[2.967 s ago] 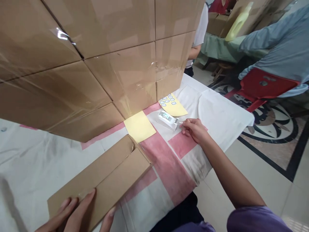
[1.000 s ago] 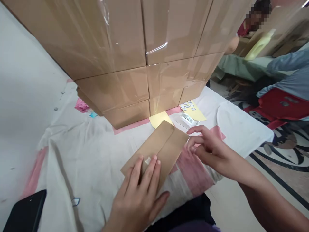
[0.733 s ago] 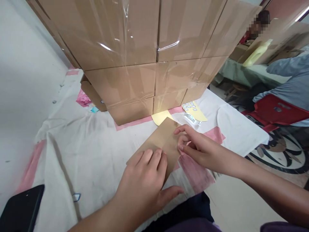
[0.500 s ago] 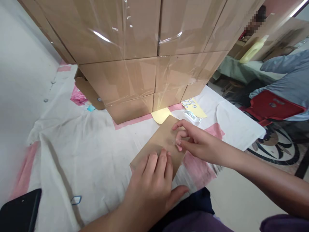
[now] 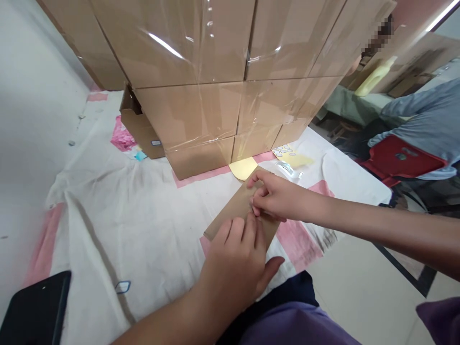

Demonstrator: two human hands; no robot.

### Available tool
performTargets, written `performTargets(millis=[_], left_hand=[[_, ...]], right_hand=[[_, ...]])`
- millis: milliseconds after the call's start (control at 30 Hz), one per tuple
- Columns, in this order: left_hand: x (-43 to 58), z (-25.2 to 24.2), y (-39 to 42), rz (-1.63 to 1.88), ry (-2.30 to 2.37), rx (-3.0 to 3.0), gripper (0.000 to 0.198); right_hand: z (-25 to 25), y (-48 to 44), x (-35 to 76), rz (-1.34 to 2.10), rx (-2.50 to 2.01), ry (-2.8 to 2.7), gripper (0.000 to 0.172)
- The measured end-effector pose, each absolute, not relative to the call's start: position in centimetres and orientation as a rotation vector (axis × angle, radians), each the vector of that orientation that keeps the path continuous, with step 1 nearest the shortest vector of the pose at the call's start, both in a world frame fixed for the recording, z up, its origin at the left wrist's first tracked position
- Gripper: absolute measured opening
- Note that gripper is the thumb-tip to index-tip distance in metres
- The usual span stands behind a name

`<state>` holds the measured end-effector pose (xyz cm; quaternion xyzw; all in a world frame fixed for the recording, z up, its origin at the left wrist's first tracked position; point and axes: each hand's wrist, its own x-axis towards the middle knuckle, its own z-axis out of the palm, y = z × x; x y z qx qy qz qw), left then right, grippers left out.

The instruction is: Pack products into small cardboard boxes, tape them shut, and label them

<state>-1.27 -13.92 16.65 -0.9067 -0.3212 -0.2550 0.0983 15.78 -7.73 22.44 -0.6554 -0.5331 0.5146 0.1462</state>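
A brown cardboard piece (image 5: 230, 211) lies at a slant on the cloth-covered table; whether it is a flat box or a sheet I cannot tell. My left hand (image 5: 235, 256) rests flat on its near part, fingers stretched out and thumb apart. Over its right side, my right hand (image 5: 275, 197) has thumb and forefinger pinched together, close to the left fingertips. Whatever small thing is in that pinch is too small to make out. Just beyond the cardboard are a rounded yellow paper (image 5: 243, 168), a clear tape roll (image 5: 287, 169) and a yellow sticker sheet (image 5: 287, 155).
Taped cardboard boxes (image 5: 187, 112) stand stacked at the back. An open box (image 5: 143, 132) and a pink packet (image 5: 122, 135) lie left of them. A black phone (image 5: 36, 306) and a loose blue-edged label (image 5: 122, 287) are near left. Another person sits on a red chair (image 5: 402, 158) at right.
My right hand has moved left and closed its thumb and forefinger together beside the left fingertips. My left hand stays on the cardboard. The camera view has shifted slightly.
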Motion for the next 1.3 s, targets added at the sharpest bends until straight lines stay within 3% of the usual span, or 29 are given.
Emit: performTargets(millis=[333, 500, 700, 1000, 1300], left_hand=[[-1.1, 16.8, -14.2, -0.704, -0.951, -2.717, 0.055], [-1.1, 16.9, -14.3, -0.702, -0.96, -2.731, 0.05], [-1.1, 17.0, -14.4, -0.705, -1.02, -2.693, 0.048], [-1.1, 17.0, -14.3, -0.695, -1.022, -2.67, 0.052], [1.0, 15.6, -15.9, -0.876, -1.135, -2.522, 0.056]], right_hand=[[22.6, -6.3, 15.9, 1.399, -2.014, -1.727, 0.04], [24.0, -5.3, 14.8, 1.257, -2.188, -2.066, 0.017], [25.6, -5.5, 14.7, 1.447, -2.424, -2.204, 0.047], [24.1, -6.7, 17.6, 1.764, -2.075, -1.704, 0.028], [23.1, -7.6, 18.6, 1.73, -1.874, -1.578, 0.037]])
